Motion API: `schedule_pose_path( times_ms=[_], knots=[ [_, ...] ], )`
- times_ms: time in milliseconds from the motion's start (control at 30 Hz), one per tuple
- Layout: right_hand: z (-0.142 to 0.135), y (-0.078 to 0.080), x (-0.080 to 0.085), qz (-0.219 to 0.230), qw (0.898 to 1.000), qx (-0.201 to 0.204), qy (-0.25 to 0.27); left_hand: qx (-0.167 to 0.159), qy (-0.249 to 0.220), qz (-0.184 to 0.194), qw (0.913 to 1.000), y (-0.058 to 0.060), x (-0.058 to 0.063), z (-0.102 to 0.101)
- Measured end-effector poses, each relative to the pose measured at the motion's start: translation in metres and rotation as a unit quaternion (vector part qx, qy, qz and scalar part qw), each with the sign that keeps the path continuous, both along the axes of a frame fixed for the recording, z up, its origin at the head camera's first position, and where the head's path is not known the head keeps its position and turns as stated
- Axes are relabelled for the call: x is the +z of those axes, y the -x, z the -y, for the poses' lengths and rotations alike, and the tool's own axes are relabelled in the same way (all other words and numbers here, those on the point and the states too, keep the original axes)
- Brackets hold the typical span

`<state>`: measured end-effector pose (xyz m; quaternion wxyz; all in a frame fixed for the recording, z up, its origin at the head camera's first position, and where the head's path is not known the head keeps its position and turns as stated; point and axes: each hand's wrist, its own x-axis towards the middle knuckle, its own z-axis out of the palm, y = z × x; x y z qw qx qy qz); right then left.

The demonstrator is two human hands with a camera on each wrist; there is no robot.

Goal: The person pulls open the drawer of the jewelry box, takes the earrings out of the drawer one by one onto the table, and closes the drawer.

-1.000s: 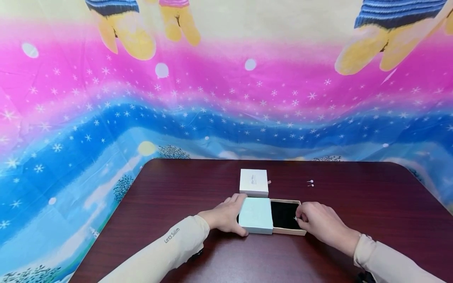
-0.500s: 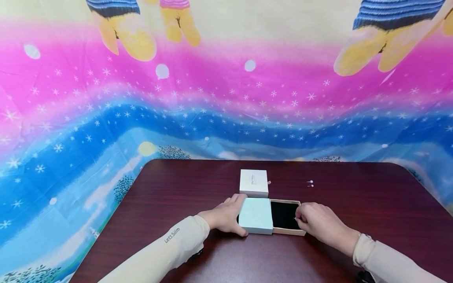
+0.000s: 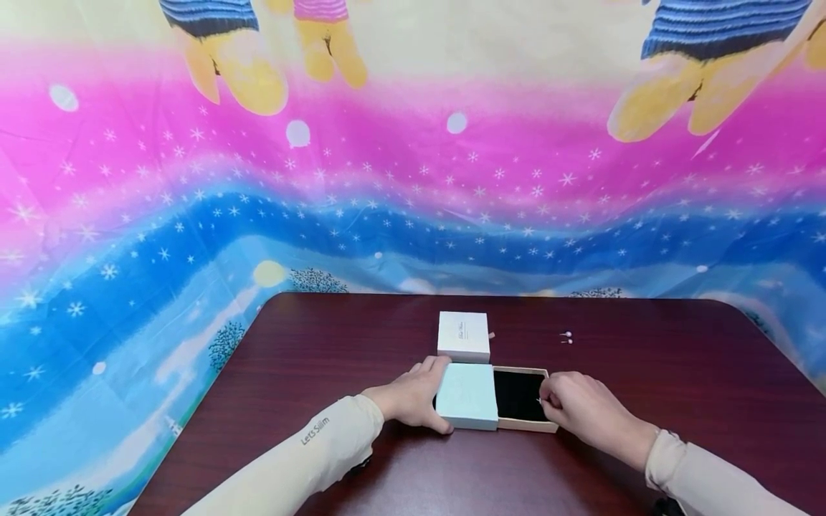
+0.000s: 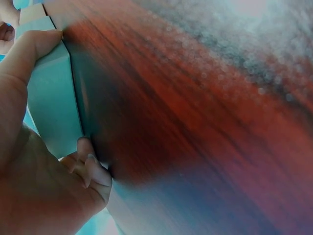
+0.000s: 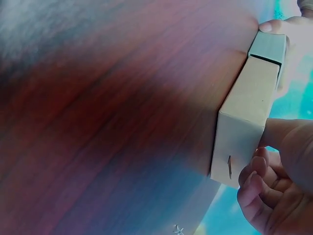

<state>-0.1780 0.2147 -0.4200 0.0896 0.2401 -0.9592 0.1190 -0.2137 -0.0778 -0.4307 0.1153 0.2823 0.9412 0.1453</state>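
My left hand (image 3: 413, 394) grips the pale blue box sleeve (image 3: 466, 394) from its left side, thumb at the near edge and fingers at the far edge. Out of the sleeve's right end extends a beige drawer (image 3: 528, 426) lined with a black pad (image 3: 518, 394). At the drawer's right end is my right hand (image 3: 590, 405), its thumb and forefinger pinched together over the pad's edge. A tiny silvery piece of jewellery (image 3: 539, 400) shows at these fingertips, mostly hidden by them. In the right wrist view, the drawer's end face (image 5: 237, 149) has a slit close to my curled fingers (image 5: 254, 188).
A white box (image 3: 463, 334) with small print and a ribbon tab stands just behind the blue sleeve. Two small pearl earrings (image 3: 566, 337) lie on the dark wooden table (image 3: 361, 330) at the back right. A printed cloth (image 3: 400, 179) hangs behind the table.
Both hands and the box hold their places. The silvery piece shows slightly less at the right fingertips, and the whole head view shifts down a little.
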Motion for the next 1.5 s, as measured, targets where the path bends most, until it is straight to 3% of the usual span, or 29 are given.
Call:
schedule_pose_path(
  times_ms=[367, 900, 1500],
  knots=[
    [-0.0001, -0.0016, -0.0015, -0.021, 1.0, 0.011, -0.008, 0.002, -0.005, 0.005, 1.0, -0.0017, -0.0004, 0.0006],
    [0.0016, -0.0021, 0.0032, -0.019, 1.0, 0.005, -0.01, 0.002, -0.004, 0.001, 1.0, -0.0012, -0.0007, -0.0002],
    [0.0034, -0.0014, 0.0038, -0.054, 0.998, 0.013, -0.014, -0.002, -0.005, -0.001, 1.0, 0.0004, -0.0016, 0.0019]
  ],
)
